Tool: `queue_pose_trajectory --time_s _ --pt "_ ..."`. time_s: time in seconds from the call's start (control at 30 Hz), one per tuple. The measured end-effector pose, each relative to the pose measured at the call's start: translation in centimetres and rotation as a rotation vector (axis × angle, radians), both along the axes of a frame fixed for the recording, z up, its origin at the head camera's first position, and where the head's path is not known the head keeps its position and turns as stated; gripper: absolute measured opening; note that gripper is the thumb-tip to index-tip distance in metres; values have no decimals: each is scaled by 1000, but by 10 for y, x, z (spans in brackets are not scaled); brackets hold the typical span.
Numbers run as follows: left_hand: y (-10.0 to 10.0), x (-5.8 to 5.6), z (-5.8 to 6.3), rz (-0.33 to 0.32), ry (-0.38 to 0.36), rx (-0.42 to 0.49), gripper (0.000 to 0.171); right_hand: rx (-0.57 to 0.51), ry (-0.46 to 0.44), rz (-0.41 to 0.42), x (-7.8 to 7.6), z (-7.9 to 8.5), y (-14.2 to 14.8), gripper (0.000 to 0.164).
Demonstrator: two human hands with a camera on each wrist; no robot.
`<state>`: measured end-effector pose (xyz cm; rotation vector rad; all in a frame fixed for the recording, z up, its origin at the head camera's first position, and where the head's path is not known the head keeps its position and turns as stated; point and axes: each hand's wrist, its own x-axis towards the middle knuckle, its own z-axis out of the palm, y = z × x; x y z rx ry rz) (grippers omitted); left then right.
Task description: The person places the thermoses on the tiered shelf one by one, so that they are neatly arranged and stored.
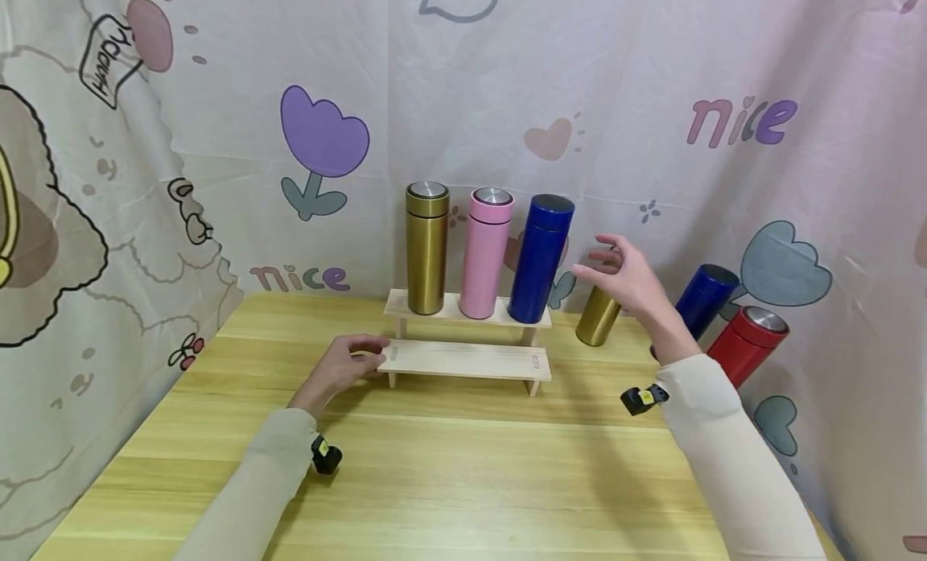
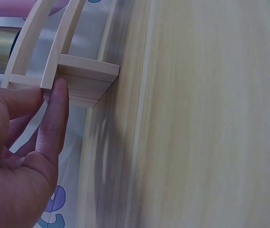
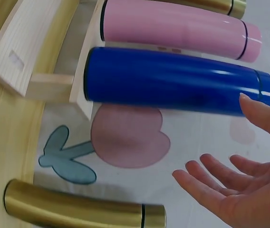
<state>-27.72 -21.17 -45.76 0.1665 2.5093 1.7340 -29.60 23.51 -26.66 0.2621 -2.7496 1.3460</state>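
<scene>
A two-tier wooden display stand (image 1: 463,360) carries a gold thermos bottle (image 1: 427,259), a pink one (image 1: 487,259) and a blue one (image 1: 539,259) in a row on its upper step. My left hand (image 1: 342,366) pinches the left end of the bare lower step; the left wrist view has thumb and fingertip on either side of the board's end (image 2: 52,71). My right hand (image 1: 628,278) hovers with spread fingers right of the blue thermos (image 3: 173,80), holding nothing. Below it, a second gold thermos (image 1: 598,318) stands on the table, partly hidden by this hand.
Another blue thermos (image 1: 706,295) and a red thermos (image 1: 749,344) stand at the table's right side, partly behind my right forearm. A printed cloth (image 1: 463,102) hangs behind the wooden table (image 1: 463,472).
</scene>
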Motion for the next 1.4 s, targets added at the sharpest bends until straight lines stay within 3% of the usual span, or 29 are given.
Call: queue_pose_trajectory --time_s 0.7,1.13,1.4 --pt "0 -1 -1 13 -2 -3 38 150 122 -171 46 16 76 88" --pt "0 0 0 10 7 -13 37 200 90 -301 66 15 131 87" --pt "1 1 1 12 -4 -7 38 212 67 -357 70 12 153 87"
